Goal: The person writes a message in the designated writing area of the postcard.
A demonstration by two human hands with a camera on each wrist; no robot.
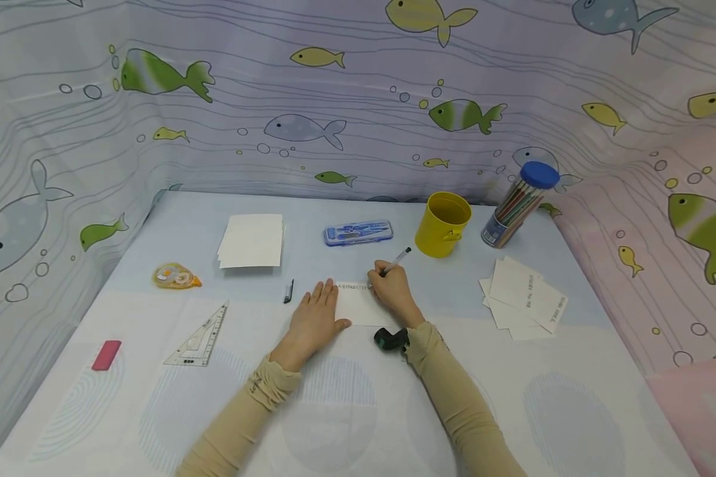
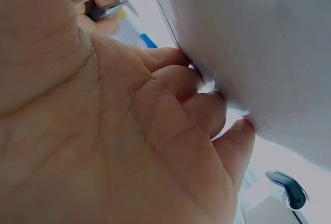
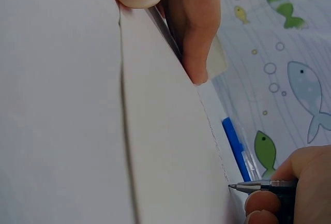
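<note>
Fish-printed curtains (image 1: 233, 156) hang round the desk (image 1: 346, 424). One card (image 1: 360, 311) lies mid-desk; the left hand (image 1: 313, 321), fingers straight, touches its nine o'clock side, probably to steady it. The right hand (image 1: 392, 290) pinches one pen (image 1: 399, 258), tip at the writing (image 1: 352, 286). Around the card I count one cap (image 1: 288, 292) toward nine, one case (image 1: 358, 233) at twelve, one mug (image 1: 432, 237) between one and two. Blank cards (image 1: 252, 240), one pile at ten, and written cards (image 1: 531, 298), one pile at three, are perhaps kept apart against mixing; each pile's number I can't tell.
</note>
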